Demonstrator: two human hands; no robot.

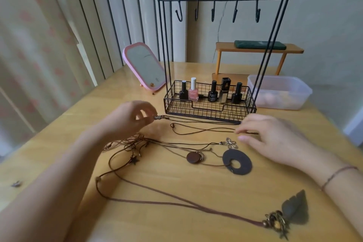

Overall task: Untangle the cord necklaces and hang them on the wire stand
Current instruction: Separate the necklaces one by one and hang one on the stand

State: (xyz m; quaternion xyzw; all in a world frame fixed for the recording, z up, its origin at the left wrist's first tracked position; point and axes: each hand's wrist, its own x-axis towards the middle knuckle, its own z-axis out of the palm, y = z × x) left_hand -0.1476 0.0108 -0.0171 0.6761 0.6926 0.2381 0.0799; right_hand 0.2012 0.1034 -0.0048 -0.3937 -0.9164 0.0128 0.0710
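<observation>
Several brown cord necklaces lie on the wooden table (176, 192). My left hand (131, 118) pinches a small metal pendant (158, 117) on a thin cord (200, 121) that stretches right toward my right hand (275, 139), whose fingertips pinch the cord's other end. Nearer me lie a flower pendant (230, 143), a round wooden disc (193, 157), a dark ring pendant (237, 161), a star charm (134, 160) and a leaf pendant (294, 208). A knot of cords (129, 143) sits under my left wrist. The black wire stand (225, 0) rises behind, its hooks bare.
The stand's basket (208, 108) holds several nail polish bottles. A pink mirror (145, 67) leans at the back left. A clear plastic box (279, 92) stands at the right, a small wooden shelf (255, 49) behind it. A small charm (16, 183) lies at the left edge.
</observation>
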